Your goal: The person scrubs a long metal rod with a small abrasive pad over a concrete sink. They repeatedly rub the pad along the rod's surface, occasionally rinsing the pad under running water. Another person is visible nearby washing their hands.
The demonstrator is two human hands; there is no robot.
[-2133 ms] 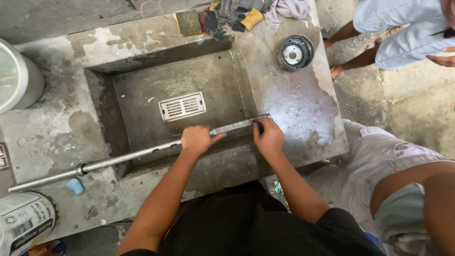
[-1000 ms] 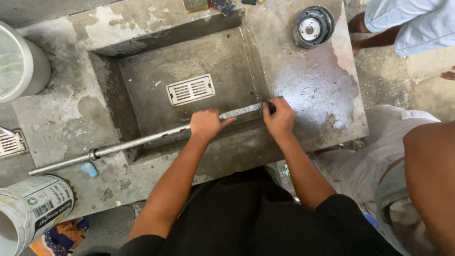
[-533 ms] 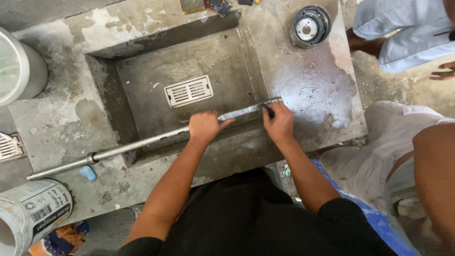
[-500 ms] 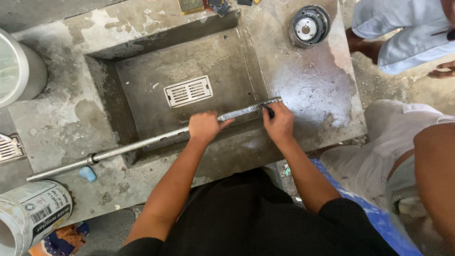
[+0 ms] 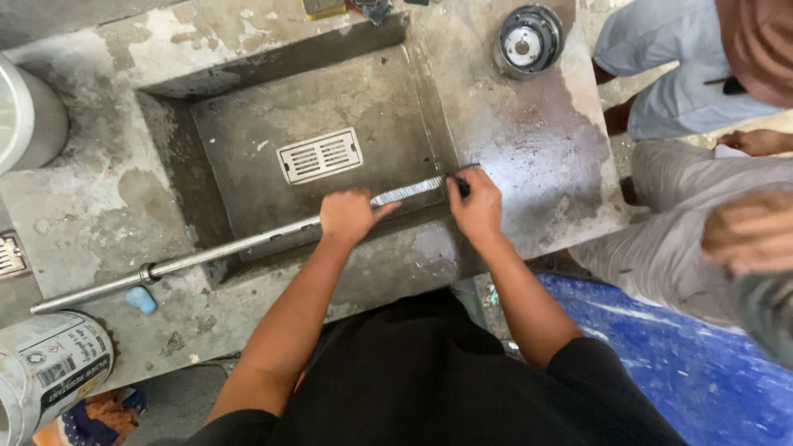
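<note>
i judge the long metal rod (image 5: 248, 246) rigid and heavy, so my left hand (image 5: 347, 216) presses down on its middle and my right hand (image 5: 475, 206) pinches its toothed end.

Open room is lying in the recessed basin (image 5: 248, 140) at upper centre around the flat drain grate (image 5: 320, 154), while the long metal bar (image 5: 223, 248) is crossing its lower edge, a round metal part (image 5: 527, 40) is occupying the upper right slab, and a seated person (image 5: 702, 223) is crowding the right side.
</note>
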